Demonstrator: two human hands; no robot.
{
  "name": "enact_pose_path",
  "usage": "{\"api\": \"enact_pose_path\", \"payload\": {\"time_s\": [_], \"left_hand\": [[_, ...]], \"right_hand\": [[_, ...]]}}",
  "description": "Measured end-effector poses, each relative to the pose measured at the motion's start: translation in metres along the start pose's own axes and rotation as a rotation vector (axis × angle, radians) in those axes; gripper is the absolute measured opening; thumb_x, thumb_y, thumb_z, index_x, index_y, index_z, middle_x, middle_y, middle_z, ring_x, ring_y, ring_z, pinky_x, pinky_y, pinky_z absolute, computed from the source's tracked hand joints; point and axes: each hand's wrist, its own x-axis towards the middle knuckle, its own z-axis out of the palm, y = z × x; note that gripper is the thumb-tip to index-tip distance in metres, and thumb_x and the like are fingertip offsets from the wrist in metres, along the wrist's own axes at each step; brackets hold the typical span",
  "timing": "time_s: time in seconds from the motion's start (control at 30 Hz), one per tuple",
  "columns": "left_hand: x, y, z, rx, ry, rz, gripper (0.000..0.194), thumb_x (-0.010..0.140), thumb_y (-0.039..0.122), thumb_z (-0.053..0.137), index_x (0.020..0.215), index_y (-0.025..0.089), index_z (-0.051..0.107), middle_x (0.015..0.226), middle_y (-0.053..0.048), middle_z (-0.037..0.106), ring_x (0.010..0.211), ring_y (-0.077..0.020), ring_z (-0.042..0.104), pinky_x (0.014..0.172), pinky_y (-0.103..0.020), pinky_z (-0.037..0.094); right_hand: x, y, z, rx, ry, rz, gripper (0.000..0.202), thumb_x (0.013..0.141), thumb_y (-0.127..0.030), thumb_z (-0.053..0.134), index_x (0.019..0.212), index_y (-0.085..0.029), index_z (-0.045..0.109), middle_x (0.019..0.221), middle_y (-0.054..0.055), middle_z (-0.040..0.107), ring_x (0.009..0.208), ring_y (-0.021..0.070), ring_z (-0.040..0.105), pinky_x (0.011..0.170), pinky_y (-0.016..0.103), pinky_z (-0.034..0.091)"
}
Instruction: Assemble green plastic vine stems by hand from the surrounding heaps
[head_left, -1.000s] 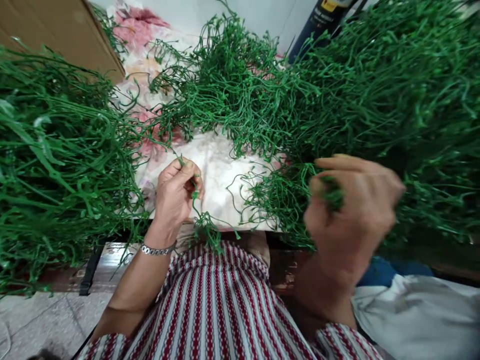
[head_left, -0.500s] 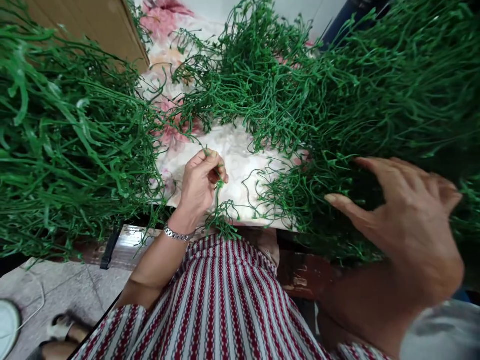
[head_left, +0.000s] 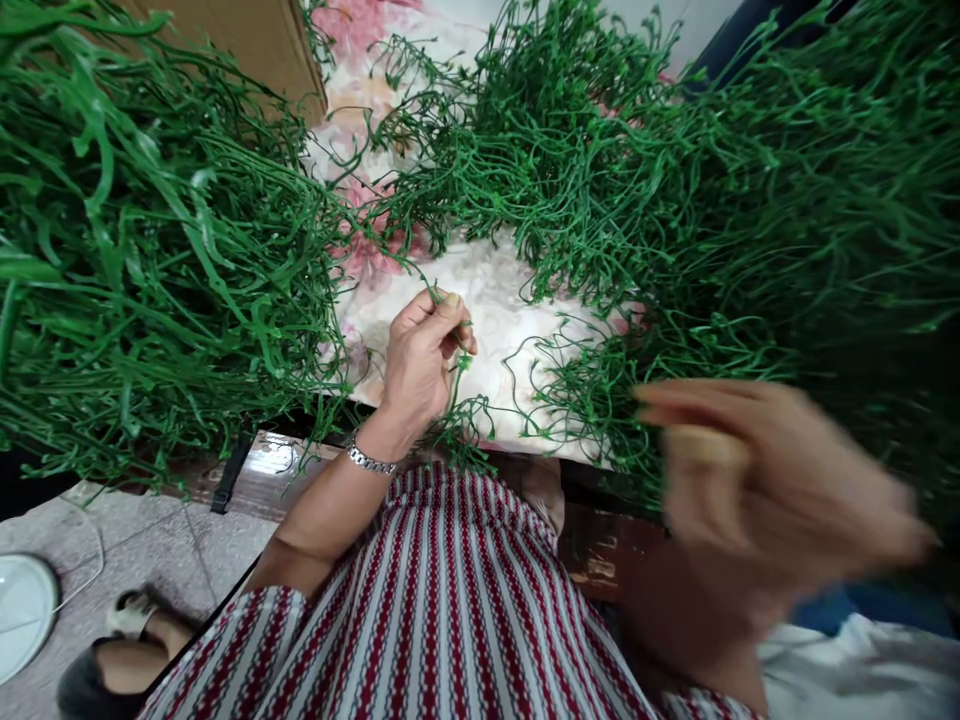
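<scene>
Between thumb and fingers, my left hand [head_left: 424, 365] pinches a thin green artificial plant stem [head_left: 463, 366] over the middle of the cloth. The stem's leafy lower end [head_left: 461, 430] hangs at the cloth's front edge, beside my wrist. My right hand [head_left: 765, 480] is in the air at the right, in front of a large heap of green artificial stems [head_left: 795, 240]. Motion smears its fingers, so whether it holds anything cannot be made out. A small cluster of thin stems [head_left: 585, 385] lies between the two hands.
Another tall heap of green stems [head_left: 165, 250] rises at the left, beside a brown cardboard box [head_left: 247, 45]. A bushy pile [head_left: 555, 130] covers the back of the flowered cloth [head_left: 480, 280]. On the floor at lower left are a round white object [head_left: 26, 610] and a person's foot [head_left: 135, 615].
My right hand has drawn back toward me and to the left from the right-hand heap, its spread fingers coming closer together. My left hand keeps its pinch on the stem. The whole view has shifted slightly.
</scene>
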Motion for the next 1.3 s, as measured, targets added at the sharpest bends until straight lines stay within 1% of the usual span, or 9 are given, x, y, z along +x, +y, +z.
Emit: {"api": "enact_pose_path", "payload": {"time_s": [0.07,0.23,0.4,0.57,0.67,0.73,1.0,1.17,1.3], "left_hand": [[-0.004,-0.001,0.005,-0.005,0.006,0.025,0.017,0.076,0.026,0.059,0.067,0.017,0.047,0.058,0.005,0.045,0.049,-0.005,0.046,0.051,-0.019,0.042],[-0.003,-0.002,0.006,0.004,0.025,0.086,0.017,0.078,0.026,0.055,0.067,0.018,0.045,0.059,0.005,0.042,0.05,-0.0051,0.044,0.052,-0.019,0.041],[0.006,0.004,-0.015,0.432,-0.141,0.017,0.027,0.081,0.04,0.052,0.069,0.016,0.053,0.065,0.001,0.051,0.058,-0.0076,0.048,0.054,-0.021,0.04],[-0.007,0.012,-0.026,0.927,-0.308,0.225,0.029,0.079,0.042,0.055,0.068,0.015,0.058,0.068,-0.001,0.053,0.067,-0.0106,0.048,0.065,-0.025,0.04],[-0.02,0.013,-0.025,0.788,-0.54,0.081,0.027,0.079,0.04,0.054,0.07,0.015,0.059,0.07,-0.001,0.053,0.064,-0.0098,0.047,0.06,-0.024,0.038],[-0.026,0.011,-0.024,0.596,-0.603,-0.064,0.025,0.08,0.04,0.054,0.078,0.015,0.059,0.069,0.0,0.052,0.06,-0.0087,0.044,0.055,-0.022,0.036],[-0.023,-0.002,-0.027,0.486,-0.423,-0.09,0.031,0.076,0.04,0.058,0.059,0.015,0.05,0.054,0.005,0.035,0.049,-0.0062,0.028,0.047,-0.022,0.021],[-0.027,0.0,-0.029,0.585,-0.307,0.008,0.026,0.078,0.033,0.056,0.061,0.015,0.051,0.054,0.004,0.037,0.051,-0.007,0.03,0.047,-0.022,0.023],[-0.029,0.002,-0.031,0.609,-0.288,0.023,0.023,0.079,0.031,0.055,0.063,0.015,0.05,0.055,0.005,0.036,0.05,-0.0065,0.03,0.047,-0.021,0.024]], "right_hand": [[0.006,-0.021,0.027,0.11,-0.206,-0.137,0.027,0.084,-0.032,0.051,0.105,-0.016,0.055,0.089,0.008,0.063,0.077,0.0176,0.059,0.067,0.029,0.045],[0.011,-0.036,0.074,0.053,-0.521,-0.092,0.023,0.089,-0.033,0.042,0.087,-0.016,0.058,0.077,0.006,0.061,0.07,0.0188,0.057,0.062,0.03,0.043],[0.012,-0.02,0.069,0.359,-0.398,-0.114,0.013,0.086,-0.027,0.051,0.089,-0.017,0.058,0.081,0.004,0.062,0.079,0.0163,0.057,0.074,0.029,0.043],[0.019,-0.013,0.06,0.436,-0.237,0.023,0.01,0.082,-0.025,0.056,0.089,-0.019,0.059,0.083,0.003,0.061,0.079,0.0154,0.057,0.073,0.028,0.044],[0.02,-0.013,0.062,0.543,-0.231,0.088,0.01,0.082,-0.027,0.056,0.088,-0.02,0.059,0.081,0.003,0.059,0.076,0.0148,0.058,0.066,0.027,0.045],[0.021,-0.014,0.065,0.616,-0.225,0.126,0.011,0.082,-0.028,0.056,0.089,-0.02,0.059,0.081,0.003,0.059,0.074,0.0145,0.059,0.062,0.026,0.046],[0.025,-0.007,0.072,0.863,-0.416,0.154,0.016,0.08,-0.023,0.058,0.095,-0.018,0.057,0.083,0.001,0.06,0.073,0.0116,0.058,0.067,0.024,0.048],[0.026,-0.004,0.065,0.665,-0.5,0.031,0.032,0.079,-0.014,0.054,0.11,-0.019,0.053,0.096,0.004,0.062,0.084,0.0135,0.059,0.077,0.027,0.048],[0.026,-0.003,0.058,0.508,-0.46,-0.066,0.032,0.08,-0.014,0.052,0.111,-0.02,0.053,0.1,0.004,0.063,0.089,0.0147,0.06,0.081,0.028,0.047]]}}
